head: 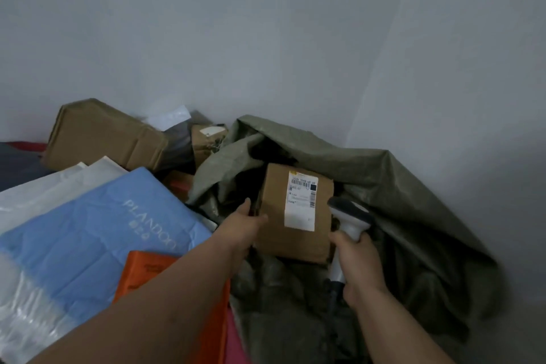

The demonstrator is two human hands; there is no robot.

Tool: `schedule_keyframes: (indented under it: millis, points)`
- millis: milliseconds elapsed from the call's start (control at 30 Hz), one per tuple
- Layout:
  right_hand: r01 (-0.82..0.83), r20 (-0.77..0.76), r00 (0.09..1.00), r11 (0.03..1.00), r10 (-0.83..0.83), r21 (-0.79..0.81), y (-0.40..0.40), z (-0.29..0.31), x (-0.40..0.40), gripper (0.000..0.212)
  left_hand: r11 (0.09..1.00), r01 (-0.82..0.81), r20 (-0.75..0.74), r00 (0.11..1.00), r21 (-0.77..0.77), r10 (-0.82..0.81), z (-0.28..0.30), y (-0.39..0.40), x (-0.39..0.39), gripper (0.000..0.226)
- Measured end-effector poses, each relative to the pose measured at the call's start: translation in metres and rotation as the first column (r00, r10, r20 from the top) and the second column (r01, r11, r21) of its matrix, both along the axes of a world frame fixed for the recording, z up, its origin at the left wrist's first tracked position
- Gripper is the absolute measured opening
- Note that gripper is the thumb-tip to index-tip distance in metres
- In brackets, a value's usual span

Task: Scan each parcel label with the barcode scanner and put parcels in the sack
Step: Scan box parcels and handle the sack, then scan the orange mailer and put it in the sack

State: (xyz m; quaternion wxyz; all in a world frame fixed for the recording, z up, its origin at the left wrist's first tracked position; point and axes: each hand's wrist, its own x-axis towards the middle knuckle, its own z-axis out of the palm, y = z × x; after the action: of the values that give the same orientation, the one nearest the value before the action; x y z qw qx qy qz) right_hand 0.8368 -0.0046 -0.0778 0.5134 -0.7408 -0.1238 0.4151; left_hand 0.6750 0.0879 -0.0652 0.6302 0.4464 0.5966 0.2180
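A brown cardboard parcel [295, 216] with a white barcode label [302, 199] on its top face sits in the mouth of the olive-green sack [393, 186]. My left hand [239, 230] grips the parcel's left edge, thumb on top. My right hand [357, 266] holds the handle of a grey and white barcode scanner [350, 216], its head just right of the label. The sack's opening is crumpled around the parcel, and its inside is dark.
Left of the sack lies a pile of parcels: a blue mailer bag [97, 233], an orange packet [141, 278], white plastic bags [44, 192], a large brown box [103, 136] and a smaller box [206, 139]. A grey wall stands behind and to the right.
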Motion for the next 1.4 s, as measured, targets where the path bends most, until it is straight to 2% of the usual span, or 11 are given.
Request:
schedule_keyframes:
  millis: [133, 300, 400, 467, 567, 667, 767, 900, 1167, 1267, 1400]
  points:
    - [-0.062, -0.068, 0.996, 0.998, 0.061, -0.016, 0.005, -0.01, -0.004, 0.038, 0.989, 0.113, -0.198, 0.976, 0.098, -0.092, -0.004, -0.012, -0.012, 0.07]
    - [-0.196, -0.078, 0.976, 0.978, 0.201, 0.071, 0.003, 0.003, -0.029, 0.024, 0.989, 0.054, -0.191, 0.981, 0.141, -0.026, 0.013, -0.024, -0.048, 0.056]
    - [-0.282, -0.013, 0.959, 0.954, 0.284, 0.1, -0.004, 0.026, -0.056, 0.016, 0.984, -0.043, -0.105, 0.993, 0.174, 0.062, 0.035, -0.04, -0.081, 0.036]
    - [-0.338, 0.004, 0.941, 0.935, 0.339, 0.112, -0.008, 0.038, -0.073, 0.011, 0.963, -0.088, -0.155, 0.979, 0.255, 0.13, 0.047, -0.048, -0.105, 0.024]
    - [-0.401, 0.017, 0.915, 0.907, 0.402, 0.128, -0.025, 0.055, -0.11, 0.009, 0.914, -0.171, -0.223, 0.938, 0.367, 0.265, 0.056, -0.068, -0.159, 0.02]
    - [-0.402, 0.003, 0.914, 0.902, 0.407, 0.159, -0.047, 0.062, -0.146, 0.008, 0.897, -0.235, -0.235, 0.911, 0.374, 0.337, 0.058, -0.097, -0.21, 0.019]
    - [-0.371, -0.028, 0.924, 0.913, 0.381, 0.17, -0.069, 0.061, -0.178, 0.006, 0.916, -0.184, -0.287, 0.912, 0.357, 0.295, 0.054, -0.129, -0.254, 0.018]
    - [-0.323, -0.031, 0.943, 0.931, 0.332, 0.168, -0.104, 0.056, -0.216, 0.017, 0.951, -0.05, -0.331, 0.931, 0.305, 0.155, 0.044, -0.167, -0.29, 0.013]
    - [-0.24, 0.0, 0.971, 0.965, 0.241, 0.103, -0.159, 0.041, -0.251, 0.019, 0.969, 0.117, -0.365, 0.93, 0.216, -0.031, 0.029, -0.194, -0.299, 0.011]
    - [-0.225, -0.004, 0.974, 0.969, 0.227, 0.098, -0.159, 0.037, -0.252, 0.019, 0.97, 0.138, -0.394, 0.918, 0.2, -0.05, 0.017, -0.19, -0.288, 0.026]
    - [-0.219, -0.007, 0.975, 0.97, 0.221, 0.101, -0.147, 0.028, -0.248, 0.018, 0.952, 0.232, -0.532, 0.841, 0.201, -0.093, 0.007, -0.181, -0.266, 0.046]
